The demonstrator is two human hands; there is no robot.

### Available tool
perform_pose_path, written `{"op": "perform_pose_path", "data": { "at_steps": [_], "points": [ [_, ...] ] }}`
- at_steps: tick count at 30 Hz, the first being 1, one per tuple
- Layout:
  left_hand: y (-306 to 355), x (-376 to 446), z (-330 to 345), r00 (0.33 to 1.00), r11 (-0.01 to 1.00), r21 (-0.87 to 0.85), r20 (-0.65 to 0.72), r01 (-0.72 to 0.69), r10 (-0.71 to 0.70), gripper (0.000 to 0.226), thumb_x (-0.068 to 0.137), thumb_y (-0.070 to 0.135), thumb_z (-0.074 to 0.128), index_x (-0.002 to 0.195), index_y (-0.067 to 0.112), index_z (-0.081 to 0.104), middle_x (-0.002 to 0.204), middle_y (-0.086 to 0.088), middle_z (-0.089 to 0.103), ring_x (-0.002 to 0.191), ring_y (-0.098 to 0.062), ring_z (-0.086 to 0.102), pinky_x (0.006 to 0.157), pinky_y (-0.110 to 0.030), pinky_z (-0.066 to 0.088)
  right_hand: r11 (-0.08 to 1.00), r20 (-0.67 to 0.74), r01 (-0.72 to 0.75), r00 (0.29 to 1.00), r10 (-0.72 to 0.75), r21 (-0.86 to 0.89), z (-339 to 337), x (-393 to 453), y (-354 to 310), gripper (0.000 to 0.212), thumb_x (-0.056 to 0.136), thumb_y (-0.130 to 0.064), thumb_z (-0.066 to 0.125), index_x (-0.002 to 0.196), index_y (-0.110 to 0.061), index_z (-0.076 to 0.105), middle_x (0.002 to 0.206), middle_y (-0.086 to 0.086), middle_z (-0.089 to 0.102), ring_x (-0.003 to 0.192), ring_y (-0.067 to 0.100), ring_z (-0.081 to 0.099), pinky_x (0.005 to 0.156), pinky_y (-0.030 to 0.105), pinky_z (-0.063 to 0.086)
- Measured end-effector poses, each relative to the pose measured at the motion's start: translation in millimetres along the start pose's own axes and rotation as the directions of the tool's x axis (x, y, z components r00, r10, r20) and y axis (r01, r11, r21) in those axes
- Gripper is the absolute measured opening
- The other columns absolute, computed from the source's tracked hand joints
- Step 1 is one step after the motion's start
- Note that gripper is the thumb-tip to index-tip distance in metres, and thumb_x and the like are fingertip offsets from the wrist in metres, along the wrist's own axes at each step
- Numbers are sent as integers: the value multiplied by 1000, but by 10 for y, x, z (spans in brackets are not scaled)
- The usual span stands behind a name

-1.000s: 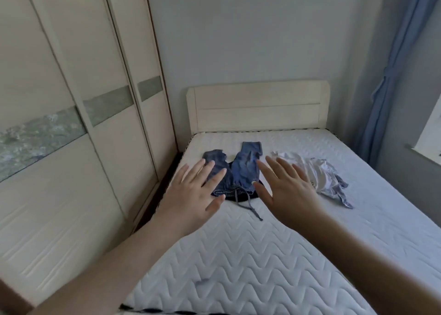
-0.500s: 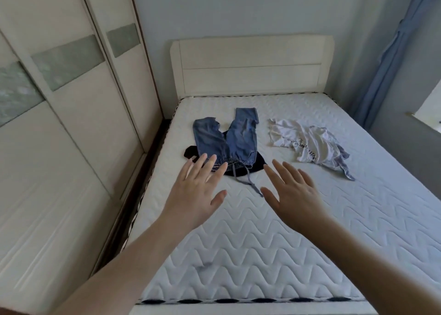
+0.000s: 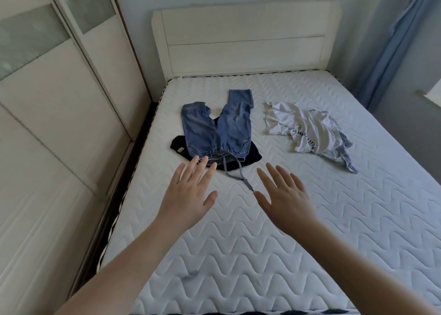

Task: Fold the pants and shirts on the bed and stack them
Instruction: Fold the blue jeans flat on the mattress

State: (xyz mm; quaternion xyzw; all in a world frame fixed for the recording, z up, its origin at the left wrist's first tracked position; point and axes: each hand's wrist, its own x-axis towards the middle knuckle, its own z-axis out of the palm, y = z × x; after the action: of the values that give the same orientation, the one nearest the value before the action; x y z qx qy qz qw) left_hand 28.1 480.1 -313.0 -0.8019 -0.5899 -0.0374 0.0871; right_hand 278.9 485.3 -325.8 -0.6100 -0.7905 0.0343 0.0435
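Observation:
Blue denim pants (image 3: 219, 128) lie flat on the white quilted mattress (image 3: 286, 243), waistband toward me, drawstring trailing forward. A black garment (image 3: 248, 158) lies partly under them. To the right a crumpled white shirt (image 3: 307, 129) with dark lettering rests over a light blue garment (image 3: 346, 157). My left hand (image 3: 188, 195) hovers with fingers spread, fingertips at the pants' waistband. My right hand (image 3: 285, 197) is stretched out flat just right of the drawstring end, holding nothing.
A white headboard (image 3: 245, 40) stands at the far end of the bed. Sliding wardrobe doors (image 3: 47, 123) run close along the left side. A blue curtain (image 3: 396, 40) hangs at the right, beside a window sill (image 3: 429, 97).
The view has tilted down and drawn closer to the bed. Both hands have moved forward toward the pants' waistband, fingers still spread.

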Motion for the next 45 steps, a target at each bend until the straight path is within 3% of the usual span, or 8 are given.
{"op": "perform_pose_path", "data": {
  "at_steps": [11,16,24,38,45],
  "points": [
    [202,842,504,991,993,8,62,115,-115,63,96,45,29,151,15,34,157,-10,31,147,-28,24,118,-49,23,995,53,76,995,-79,64,381,975,662,67,99,-59,15,157,-26,11,165,-1,10,152,21,8,122,41,6],
    [53,1062,750,989,991,3,71,132,-132,60,98,42,35,150,14,35,156,-10,33,146,-29,25,118,-49,23,992,76,96,992,-103,86,564,1361,651,66,100,-58,16,157,-25,10,165,-1,8,152,20,6,121,42,7],
    [-420,1500,1350,989,994,-37,108,103,-99,62,100,43,36,155,19,21,161,-7,22,150,-25,13,120,-44,12,995,95,34,995,-43,90,1035,2007,439,68,98,-58,15,156,-23,14,164,-1,14,151,21,11,122,43,13],
    [-1128,2366,3294,979,993,-75,191,86,-70,61,95,35,48,151,14,33,156,-11,33,145,-29,26,116,-47,24,995,200,-60,979,44,79,2628,3355,545,64,102,-51,27,157,-21,12,165,-2,11,151,18,7,121,39,9],
    [-1154,2833,4378,967,995,-65,247,77,-59,62,97,33,40,154,19,21,161,-8,19,149,-25,12,119,-43,13,997,243,-67,968,57,35,3562,4001,762,60,103,-43,29,157,-20,14,164,0,12,151,17,9,121,40,14]
  ]
}}
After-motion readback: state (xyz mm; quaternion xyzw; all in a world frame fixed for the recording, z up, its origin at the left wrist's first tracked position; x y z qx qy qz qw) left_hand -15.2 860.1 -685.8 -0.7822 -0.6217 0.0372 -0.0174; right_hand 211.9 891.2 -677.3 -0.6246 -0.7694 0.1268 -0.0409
